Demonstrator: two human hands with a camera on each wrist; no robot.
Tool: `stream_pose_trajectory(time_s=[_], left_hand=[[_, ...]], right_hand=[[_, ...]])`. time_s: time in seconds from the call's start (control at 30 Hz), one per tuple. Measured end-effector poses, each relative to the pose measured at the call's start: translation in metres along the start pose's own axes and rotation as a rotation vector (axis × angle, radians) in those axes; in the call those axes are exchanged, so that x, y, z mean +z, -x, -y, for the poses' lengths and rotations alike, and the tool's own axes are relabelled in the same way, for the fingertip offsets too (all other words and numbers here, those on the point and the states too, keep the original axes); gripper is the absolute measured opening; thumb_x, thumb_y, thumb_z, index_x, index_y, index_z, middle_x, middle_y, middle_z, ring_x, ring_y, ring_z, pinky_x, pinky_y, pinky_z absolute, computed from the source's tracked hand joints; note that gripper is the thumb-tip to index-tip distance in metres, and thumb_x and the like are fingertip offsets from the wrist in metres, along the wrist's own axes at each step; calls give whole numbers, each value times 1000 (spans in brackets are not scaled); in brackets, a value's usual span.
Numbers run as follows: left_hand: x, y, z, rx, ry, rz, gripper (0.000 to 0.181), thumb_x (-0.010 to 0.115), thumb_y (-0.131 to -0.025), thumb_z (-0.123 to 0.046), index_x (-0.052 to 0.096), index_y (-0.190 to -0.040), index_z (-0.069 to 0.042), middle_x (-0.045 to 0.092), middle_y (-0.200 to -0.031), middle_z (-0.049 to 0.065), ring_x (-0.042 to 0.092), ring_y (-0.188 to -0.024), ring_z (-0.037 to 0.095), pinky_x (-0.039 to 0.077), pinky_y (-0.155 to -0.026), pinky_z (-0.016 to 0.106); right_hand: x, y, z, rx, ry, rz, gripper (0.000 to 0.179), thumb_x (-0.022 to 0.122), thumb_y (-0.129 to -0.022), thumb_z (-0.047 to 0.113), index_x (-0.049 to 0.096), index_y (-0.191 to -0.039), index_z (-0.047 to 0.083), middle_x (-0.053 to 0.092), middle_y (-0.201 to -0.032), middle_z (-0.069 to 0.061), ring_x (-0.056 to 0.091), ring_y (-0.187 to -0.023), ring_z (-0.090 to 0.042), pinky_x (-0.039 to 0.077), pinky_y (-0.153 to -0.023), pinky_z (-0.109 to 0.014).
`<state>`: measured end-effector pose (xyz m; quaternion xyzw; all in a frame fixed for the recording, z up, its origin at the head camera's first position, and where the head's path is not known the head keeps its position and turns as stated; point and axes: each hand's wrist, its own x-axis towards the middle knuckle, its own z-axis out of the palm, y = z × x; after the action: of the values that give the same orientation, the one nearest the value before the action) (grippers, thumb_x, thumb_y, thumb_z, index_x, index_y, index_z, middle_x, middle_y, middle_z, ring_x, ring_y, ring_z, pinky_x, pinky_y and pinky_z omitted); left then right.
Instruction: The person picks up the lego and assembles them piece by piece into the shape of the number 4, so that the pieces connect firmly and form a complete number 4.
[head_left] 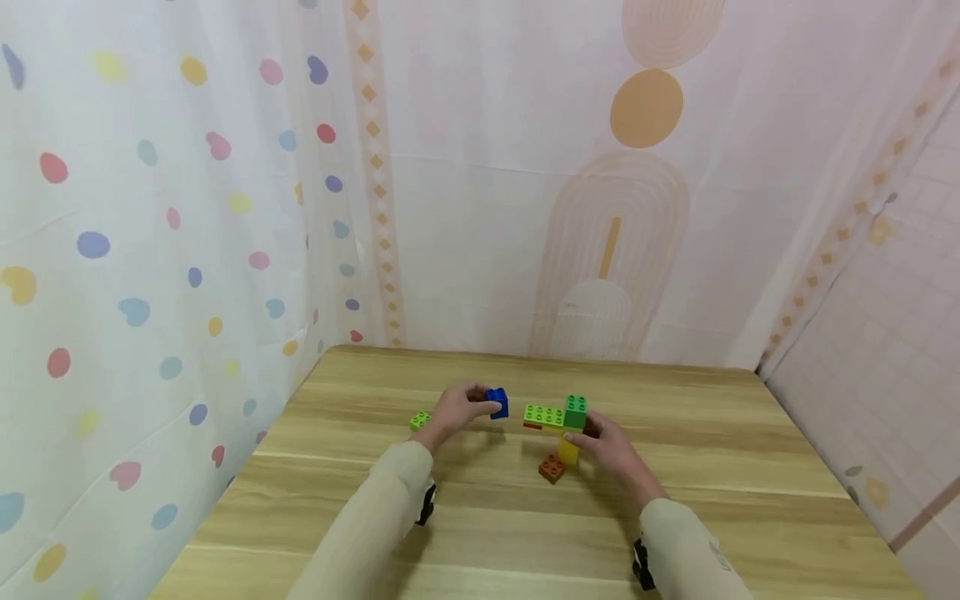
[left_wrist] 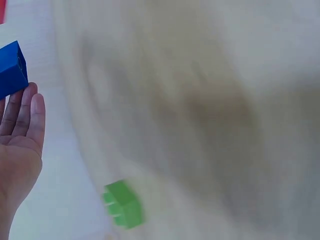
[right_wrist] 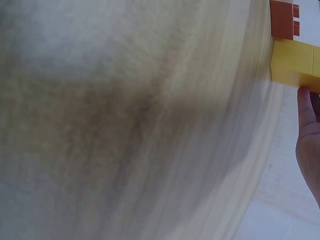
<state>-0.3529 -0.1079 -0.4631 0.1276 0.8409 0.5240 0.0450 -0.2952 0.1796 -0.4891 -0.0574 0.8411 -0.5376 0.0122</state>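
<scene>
Two hands at work, both occupied. Your left hand [head_left: 459,410] pinches a blue block [head_left: 498,403] between thumb and fingertips, held up off the table [head_left: 525,533]. Your right hand [head_left: 611,450] has its thumb on the near face of a yellow block [head_left: 568,452], other fingers round the far side, partly hidden; grip looks closed, just enough to steady it.

Above your right thumb: a dark green block [head_left: 575,414] and, reaching from it toward your left hand, a light green plate [head_left: 543,416]. A red piece [head_left: 532,426] shows under the plate's free end. Just left of your right hand, at the yellow block's foot: an orange-brown brick [head_left: 552,468]; can't tell if the two touch. Beyond your left wrist, on its outer side: a loose light green brick [head_left: 420,421].

Progress, my reading: partly built. Yellow, plate, dark green and red appear joined. Blue is not on yet, a gap between it and the plate; orange-brown and loose light green look unattached. Containers: none seen in any view.
</scene>
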Motion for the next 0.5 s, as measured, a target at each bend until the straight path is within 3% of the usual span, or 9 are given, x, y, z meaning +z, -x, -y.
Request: stream_pose_trajectory(time_s=[0.23, 0.5], left_hand=[[-14, -9, -29, 35, 23, 47, 41, 77, -89, -28, 67, -123, -6, 69, -112, 7, 64, -105, 22, 49, -94, 46], [-7, -11, -50, 50, 19, 125, 41, 78, -88, -27, 68, -123, -8, 69, -111, 5, 64, -103, 20, 48, -95, 48]], right_hand=[[1, 1, 4, 19, -23, 13, 32, 69, -95, 23, 67, -123, 9, 67, -112, -3, 59, -102, -19, 48, -92, -43], [1, -1, 3, 38, -28, 20, 31, 68, -96, 25, 67, -124, 11, 67, -114, -2, 59, -105, -19, 46, -95, -45]])
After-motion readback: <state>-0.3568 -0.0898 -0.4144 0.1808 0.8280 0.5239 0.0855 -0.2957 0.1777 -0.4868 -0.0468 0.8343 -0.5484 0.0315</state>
